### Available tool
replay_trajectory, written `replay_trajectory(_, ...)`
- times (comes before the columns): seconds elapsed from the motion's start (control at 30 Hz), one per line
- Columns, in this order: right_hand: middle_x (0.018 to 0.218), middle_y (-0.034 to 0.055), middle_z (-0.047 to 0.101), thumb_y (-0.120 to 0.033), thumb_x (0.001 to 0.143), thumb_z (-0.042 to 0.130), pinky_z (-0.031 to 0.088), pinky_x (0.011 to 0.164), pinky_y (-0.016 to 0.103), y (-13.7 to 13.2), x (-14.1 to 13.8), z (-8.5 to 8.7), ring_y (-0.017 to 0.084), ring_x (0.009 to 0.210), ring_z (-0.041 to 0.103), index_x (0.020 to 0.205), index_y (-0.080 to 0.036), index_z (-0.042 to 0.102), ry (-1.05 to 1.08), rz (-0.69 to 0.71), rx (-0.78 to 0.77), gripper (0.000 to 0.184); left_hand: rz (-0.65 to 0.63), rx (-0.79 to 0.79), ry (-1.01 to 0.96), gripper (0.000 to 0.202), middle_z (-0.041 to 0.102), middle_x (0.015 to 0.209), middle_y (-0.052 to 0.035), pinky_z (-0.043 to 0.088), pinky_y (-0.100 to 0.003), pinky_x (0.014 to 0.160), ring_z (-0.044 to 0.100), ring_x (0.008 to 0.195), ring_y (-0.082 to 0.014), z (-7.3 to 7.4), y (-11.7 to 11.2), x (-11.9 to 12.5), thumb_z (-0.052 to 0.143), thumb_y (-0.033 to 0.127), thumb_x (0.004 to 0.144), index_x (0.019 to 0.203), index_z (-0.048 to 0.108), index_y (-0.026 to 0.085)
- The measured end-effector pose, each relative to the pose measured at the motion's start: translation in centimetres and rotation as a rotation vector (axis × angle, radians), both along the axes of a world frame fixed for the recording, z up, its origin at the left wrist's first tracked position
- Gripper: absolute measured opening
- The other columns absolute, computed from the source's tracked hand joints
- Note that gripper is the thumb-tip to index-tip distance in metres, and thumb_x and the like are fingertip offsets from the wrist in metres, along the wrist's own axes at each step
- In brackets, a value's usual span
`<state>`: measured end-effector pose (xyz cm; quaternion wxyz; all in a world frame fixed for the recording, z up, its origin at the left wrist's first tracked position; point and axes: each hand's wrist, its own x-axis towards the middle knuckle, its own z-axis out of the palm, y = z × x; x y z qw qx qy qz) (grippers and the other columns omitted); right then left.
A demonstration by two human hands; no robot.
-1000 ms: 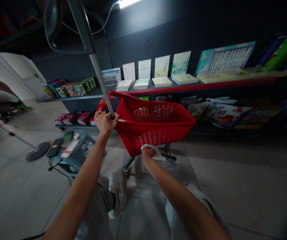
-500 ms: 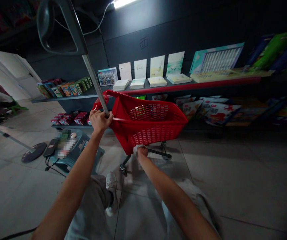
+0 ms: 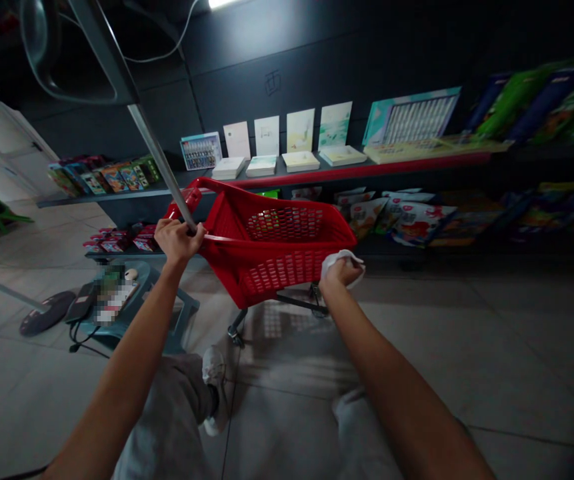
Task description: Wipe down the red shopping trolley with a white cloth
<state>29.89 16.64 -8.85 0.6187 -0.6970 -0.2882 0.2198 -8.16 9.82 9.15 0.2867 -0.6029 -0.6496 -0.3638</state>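
Right hand (image 3: pixel 341 272) has risen from the lower edge of the red plastic shopping cart (image 3: pixel 271 257) to its near corner, closed around a white cloth (image 3: pixel 343 261). The left hand (image 3: pixel 177 241) stays wrapped firmly round the cart's slanting metal pole (image 3: pixel 154 159), apparently steadying the cart and leaving the right free. The cart stands mid-frame on the tiled floor (image 3: pixel 287 427), before a red-edged shelf (image 3: pixel 357 172) of display cards (image 3: pixel 301 131), with a teal plastic stool (image 3: pixel 181 303) at lower left.
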Motion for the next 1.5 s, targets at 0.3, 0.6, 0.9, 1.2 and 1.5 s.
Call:
replay_trajectory(0.3, 0.128, 0.0191, 0.061, -0.023, 0.082, 0.054, 0.042, 0.113, 0.043, -0.7, 4.2, 4.1, 0.028, 0.121, 0.058, 0.117, -0.012, 0.062, -0.38, 0.101, 0.102, 0.037, -0.007, 0.006, -0.035, 0.035, 0.053, 0.057, -0.0058, 0.045, -0.045, 0.087, 0.054, 0.071, -0.0243, 0.1, -0.1, -2.2, 0.065, 0.044, 0.075, 0.049, 0.052, 0.025)
replay_trajectory(0.6, 0.114, 0.0208, 0.071, -0.029, 0.092, 0.052, 0.046, 0.1, 0.037, -4.6, 5.2, 8.1, 0.029, 0.108, 0.062, 0.099, -0.011, 0.075, -1.001, 0.5, -0.088, 0.03, 0.016, 0.14, -0.163, 0.023, 0.068, 0.122, -0.0141, 0.024, -0.063, 0.122, 0.052, 0.133, -0.0351, -1.7, -1.1, -2.0, 0.058, 0.043, 0.093, 0.097, 0.07, 0.023)
replay_trajectory(0.9, 0.106, 0.0215, 0.073, -0.037, 0.095, 0.056, 0.048, 0.081, 0.034, -8.4, 2.1, 10.6, 0.03, 0.104, 0.065, 0.099, -0.013, 0.078, -1.125, 0.525, -0.343, 0.032, -0.09, 0.072, -0.192, 0.08, 0.006, 0.176, -0.0199, 0.012, -0.063, 0.132, -0.002, 0.164, -0.0344, -6.1, -5.4, 3.5, 0.057, 0.046, 0.098, 0.164, 0.022, 0.017)
replay_trajectory(1.2, 0.099, 0.0147, 0.077, -0.035, 0.095, 0.057, 0.045, 0.077, 0.029, -9.0, 1.7, 10.7, 0.024, 0.09, 0.071, 0.083, -0.019, 0.077, -0.994, 0.798, -0.325, 0.029, -0.578, -0.308, 0.179, 0.025, 0.075, 0.116, -0.0075, 0.04, -0.051, 0.118, 0.068, 0.114, -0.0233, -8.0, -7.4, 10.4, 0.049, 0.031, 0.103, 0.115, 0.07, 0.027)
replay_trajectory(1.5, 0.107, 0.0099, 0.074, -0.053, 0.08, 0.07, 0.053, 0.083, 0.032, -7.9, 3.7, 11.1, 0.025, 0.095, 0.068, 0.11, -0.016, 0.074, -0.355, 0.97, -0.009, 0.048, -0.504, -0.388, 0.228, 0.041, 0.074, 0.08, -0.0052, 0.039, -0.044, 0.09, 0.064, 0.08, -0.0192, -8.1, -6.2, 10.8, 0.04, 0.034, 0.108, 0.079, 0.066, 0.023)
